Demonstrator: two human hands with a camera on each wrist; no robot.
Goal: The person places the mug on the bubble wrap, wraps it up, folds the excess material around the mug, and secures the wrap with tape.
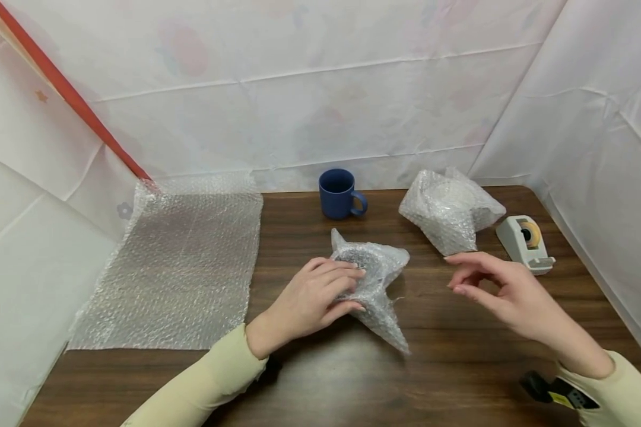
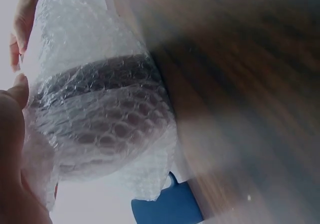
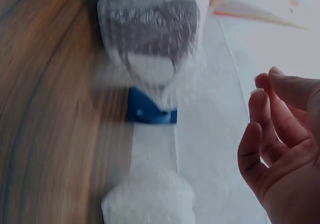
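Note:
In the head view my left hand (image 1: 323, 290) rests on top of a bubble-wrapped bundle (image 1: 381, 296), fingers across its upper face and thumb along the near edge. A dark, rounded object shows through the wrap (image 2: 110, 109) in the left wrist view, but its exact kind is veiled. Pointed corners of wrap stick out from the bundle. My right hand (image 1: 504, 293) hovers to the right, apart from the bundle, with fingers bent and thumb near the fingertips. Nothing is visible between them in the right wrist view, where the hand (image 3: 285, 144) is at the right.
A blue mug (image 1: 338, 196) stands at the back. Behind the right hand lies another wrapped bundle (image 1: 448, 207), with a white tape dispenser (image 1: 523, 243) beside it. A flat bubble wrap sheet (image 1: 176, 267) covers the table's left side. White cloth (image 1: 320, 107) hangs around the table.

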